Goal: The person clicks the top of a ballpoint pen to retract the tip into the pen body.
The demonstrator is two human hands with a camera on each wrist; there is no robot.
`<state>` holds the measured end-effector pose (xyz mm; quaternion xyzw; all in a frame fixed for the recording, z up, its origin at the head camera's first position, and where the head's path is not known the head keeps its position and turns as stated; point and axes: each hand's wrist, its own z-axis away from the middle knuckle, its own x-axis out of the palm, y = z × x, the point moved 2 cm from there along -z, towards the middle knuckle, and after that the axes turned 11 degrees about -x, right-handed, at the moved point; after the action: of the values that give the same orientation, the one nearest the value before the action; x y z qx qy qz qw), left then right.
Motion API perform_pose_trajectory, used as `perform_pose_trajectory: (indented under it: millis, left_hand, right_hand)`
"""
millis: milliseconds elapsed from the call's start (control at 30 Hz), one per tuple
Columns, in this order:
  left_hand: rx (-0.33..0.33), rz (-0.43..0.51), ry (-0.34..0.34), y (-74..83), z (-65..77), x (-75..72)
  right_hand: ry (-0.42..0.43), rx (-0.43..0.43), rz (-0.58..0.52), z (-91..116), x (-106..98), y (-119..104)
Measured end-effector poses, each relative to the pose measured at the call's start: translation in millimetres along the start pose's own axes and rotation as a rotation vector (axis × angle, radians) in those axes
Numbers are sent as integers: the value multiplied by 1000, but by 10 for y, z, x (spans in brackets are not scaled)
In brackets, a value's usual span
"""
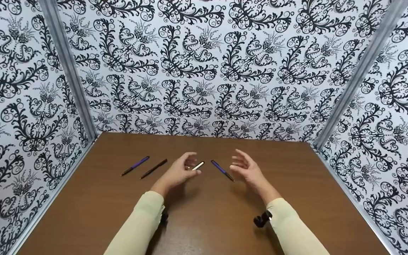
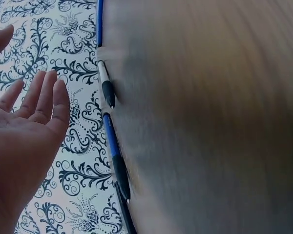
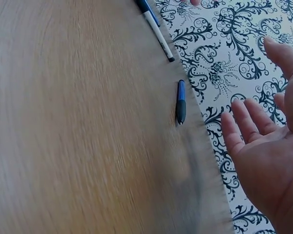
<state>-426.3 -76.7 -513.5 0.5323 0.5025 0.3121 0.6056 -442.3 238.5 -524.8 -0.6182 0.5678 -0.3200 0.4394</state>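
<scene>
Four... several pens lie on the brown table (image 1: 204,219). My left hand (image 1: 181,169), fingers loosely bent and holding nothing, hovers over a white pen (image 1: 198,165) and partly covers it in the head view. Just left of that hand lies a black pen (image 1: 153,169), and farther left a blue pen (image 1: 135,165) with a dark grip. To the right, my right hand (image 1: 248,169) is raised beside a second blue pen (image 1: 222,170), with nothing in its spread fingers. The left wrist view shows the left palm (image 2: 29,141) facing the pens; the right palm (image 3: 268,161) shows in the right wrist view.
Patterned black-and-white panels (image 1: 197,71) stand behind and on both sides of the table, joined by grey metal posts (image 1: 71,71). A black wrist device (image 1: 262,219) sits at the right sleeve (image 1: 292,223). Bare wood stretches between the forearms.
</scene>
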Motion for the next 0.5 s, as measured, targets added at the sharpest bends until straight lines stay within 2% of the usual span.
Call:
perform_pose_trajectory:
  millis: [267,500]
  left_hand:
    - [-1,-59,13,-21,28,-53]
    - [15,-192,17,-53,84,-163]
  right_hand:
    - [92,-34,-4,-27,68,30]
    - [97,-64,2,-54,140,54]
